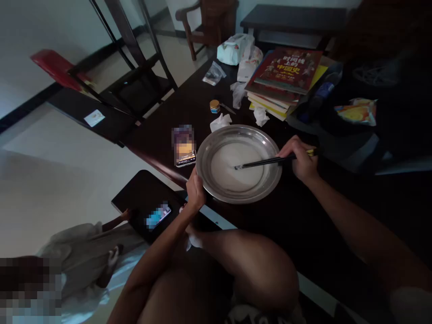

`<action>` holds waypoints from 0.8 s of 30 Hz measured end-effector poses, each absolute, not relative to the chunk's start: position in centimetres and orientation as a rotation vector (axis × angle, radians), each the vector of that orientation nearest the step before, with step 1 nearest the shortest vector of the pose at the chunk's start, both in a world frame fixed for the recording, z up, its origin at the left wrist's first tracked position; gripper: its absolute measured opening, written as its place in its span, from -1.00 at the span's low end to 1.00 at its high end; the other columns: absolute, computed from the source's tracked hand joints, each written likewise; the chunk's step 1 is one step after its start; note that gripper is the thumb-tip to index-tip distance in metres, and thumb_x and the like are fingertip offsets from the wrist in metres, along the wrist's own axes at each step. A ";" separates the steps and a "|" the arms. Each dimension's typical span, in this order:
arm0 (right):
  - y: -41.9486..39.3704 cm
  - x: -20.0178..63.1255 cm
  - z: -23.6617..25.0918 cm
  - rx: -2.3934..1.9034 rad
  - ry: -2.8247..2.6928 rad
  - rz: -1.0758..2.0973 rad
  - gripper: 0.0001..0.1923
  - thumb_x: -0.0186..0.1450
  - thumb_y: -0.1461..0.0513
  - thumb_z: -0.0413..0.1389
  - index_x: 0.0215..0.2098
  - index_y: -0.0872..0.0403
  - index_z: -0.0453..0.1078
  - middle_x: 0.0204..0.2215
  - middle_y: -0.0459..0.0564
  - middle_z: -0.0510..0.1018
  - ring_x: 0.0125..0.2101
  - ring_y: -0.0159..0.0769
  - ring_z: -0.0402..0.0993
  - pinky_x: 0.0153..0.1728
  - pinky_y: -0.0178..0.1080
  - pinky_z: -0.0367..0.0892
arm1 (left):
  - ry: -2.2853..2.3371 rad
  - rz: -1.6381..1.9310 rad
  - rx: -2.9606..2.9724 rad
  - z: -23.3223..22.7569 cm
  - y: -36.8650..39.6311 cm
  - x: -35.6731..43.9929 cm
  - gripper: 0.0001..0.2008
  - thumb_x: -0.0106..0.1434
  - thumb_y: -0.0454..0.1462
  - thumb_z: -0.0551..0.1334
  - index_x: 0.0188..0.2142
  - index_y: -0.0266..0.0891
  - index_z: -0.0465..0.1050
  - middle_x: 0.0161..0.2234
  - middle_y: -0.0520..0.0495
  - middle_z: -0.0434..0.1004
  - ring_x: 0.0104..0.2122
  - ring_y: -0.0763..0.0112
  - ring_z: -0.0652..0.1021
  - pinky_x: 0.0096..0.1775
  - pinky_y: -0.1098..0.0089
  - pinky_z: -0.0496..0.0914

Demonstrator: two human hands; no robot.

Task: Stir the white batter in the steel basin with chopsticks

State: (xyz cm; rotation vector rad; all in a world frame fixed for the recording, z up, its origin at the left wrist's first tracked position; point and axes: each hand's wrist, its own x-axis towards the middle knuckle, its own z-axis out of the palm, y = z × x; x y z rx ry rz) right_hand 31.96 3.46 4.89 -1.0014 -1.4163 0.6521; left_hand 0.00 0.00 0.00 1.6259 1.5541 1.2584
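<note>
Left hand [195, 191]: gripping the bowl [241, 198] by its left rim, fingers curling.
Right hand [302, 162]: clasping chopsticks [265, 162], tips reaching into white liquid [225, 164].

We see a dark, glossy table [158, 135] under a steel basin [270, 139], though we cannot tell whether the two touch. Taking the basin as our clock's centre, a phone [185, 153] lies just beside it at ten o'clock. At eleven we find a crumpled tissue [221, 122], then a small jar [214, 106], then a clear plastic pouch [213, 74]. Two white bags [235, 48] lie farther off at twelve. At one stands a stack of books [285, 74], another tissue [260, 116] near its base.
</note>
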 end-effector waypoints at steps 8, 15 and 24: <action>3.5 32.1 4.5 -1.021 -1.449 0.644 -0.51 0.42 -0.10 0.06 -0.56 -0.12 0.55 -0.58 -0.09 0.58 -0.38 -0.17 0.48 -0.21 0.01 0.39 | 1.563 1.236 1.695 0.0 -0.1 -0.2 -0.04 0.33 0.36 -0.27 0.20 -0.26 0.47 0.08 -0.31 0.61 0.13 -0.03 0.57 0.14 0.06 0.45; 3.4 32.1 4.6 -1.011 -1.544 0.641 -0.53 0.43 -0.09 0.06 -0.52 -0.13 0.58 -0.56 -0.08 0.59 -0.33 -0.15 0.49 -0.19 0.00 0.38 | 1.587 1.228 1.692 0.1 -0.2 -0.2 -0.01 0.33 0.36 -0.28 0.21 -0.30 0.46 0.07 -0.34 0.61 0.14 -0.06 0.56 0.19 0.01 0.41; 3.4 32.2 4.5 -0.992 -1.563 0.626 -0.55 0.44 -0.08 0.05 -0.49 -0.13 0.58 -0.53 -0.09 0.61 -0.33 -0.16 0.49 -0.18 0.00 0.38 | 1.598 1.237 1.680 0.1 -0.1 -0.2 -0.01 0.31 0.39 -0.28 0.12 -0.28 0.52 -0.01 -0.31 0.65 0.10 -0.05 0.58 0.17 0.02 0.43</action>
